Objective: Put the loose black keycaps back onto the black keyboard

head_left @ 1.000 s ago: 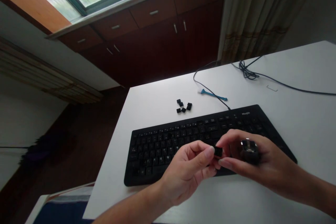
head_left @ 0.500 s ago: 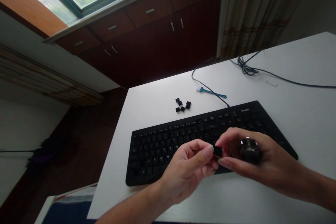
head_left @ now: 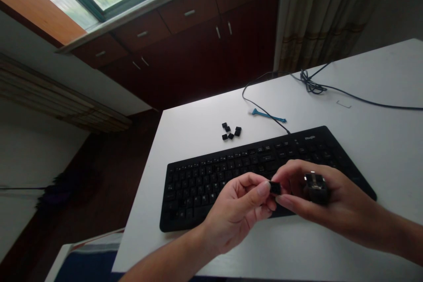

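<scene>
My left hand (head_left: 243, 209) pinches a small black keycap (head_left: 275, 187) between thumb and fingertips, above the front part of a black keyboard (head_left: 188, 189). On the keycap's other side are the thumb and index fingertip of my right hand (head_left: 325, 200), at or very near its edge. A dark, blocky tool with shiny metal prongs, which looks like a keycap puller (head_left: 316, 187), is tucked in the curl of my right hand. Several loose black keycaps (head_left: 231, 135) lie on the table behind the keyboard. Both hands hide part of the keys.
The white table (head_left: 251, 251) carries the keyboard. Behind it lies a blue brush (head_left: 268, 116), crossed by the keyboard's black cable (head_left: 312, 86), which is bundled farther right. A thin bent wire (head_left: 343, 104) rests near the cable. Dark red cabinets (head_left: 198, 57) stand beyond the table.
The keycap has turned slightly between my fingertips. Both hands keep nearly the same place and grip; the whole view has shifted a little.
</scene>
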Motion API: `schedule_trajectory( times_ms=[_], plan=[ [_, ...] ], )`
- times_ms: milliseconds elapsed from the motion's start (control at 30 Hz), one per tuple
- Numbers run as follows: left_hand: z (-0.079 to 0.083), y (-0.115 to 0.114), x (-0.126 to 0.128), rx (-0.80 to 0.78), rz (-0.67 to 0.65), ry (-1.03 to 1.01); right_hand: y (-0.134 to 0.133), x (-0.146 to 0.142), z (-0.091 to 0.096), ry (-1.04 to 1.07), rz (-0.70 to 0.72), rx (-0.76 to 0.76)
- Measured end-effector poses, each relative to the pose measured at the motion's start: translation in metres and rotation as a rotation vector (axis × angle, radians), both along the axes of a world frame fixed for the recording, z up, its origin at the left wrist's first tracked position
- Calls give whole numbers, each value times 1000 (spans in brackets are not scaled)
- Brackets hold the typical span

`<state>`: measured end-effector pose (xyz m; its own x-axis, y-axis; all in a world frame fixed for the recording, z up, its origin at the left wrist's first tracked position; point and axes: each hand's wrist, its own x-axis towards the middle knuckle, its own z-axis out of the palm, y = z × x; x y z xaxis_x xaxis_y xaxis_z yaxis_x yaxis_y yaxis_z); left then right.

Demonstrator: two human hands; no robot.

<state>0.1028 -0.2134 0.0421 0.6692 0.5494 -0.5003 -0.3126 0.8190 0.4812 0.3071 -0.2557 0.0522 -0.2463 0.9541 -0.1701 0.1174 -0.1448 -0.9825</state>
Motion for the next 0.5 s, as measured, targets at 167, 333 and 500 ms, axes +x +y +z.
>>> schedule_trajectory(
  times_ms=[167, 333, 500],
  plan=[
    [-2, 1, 1, 110, 11, 18, -1, -1, -3, -56, -59, 120],
    [-3, 2, 2, 297, 4, 78, -3, -4, -8, -137, -115, 415],
    [4, 0, -1, 533, -67, 175, -7, -3, -9, -235, -187, 568]
  ],
)
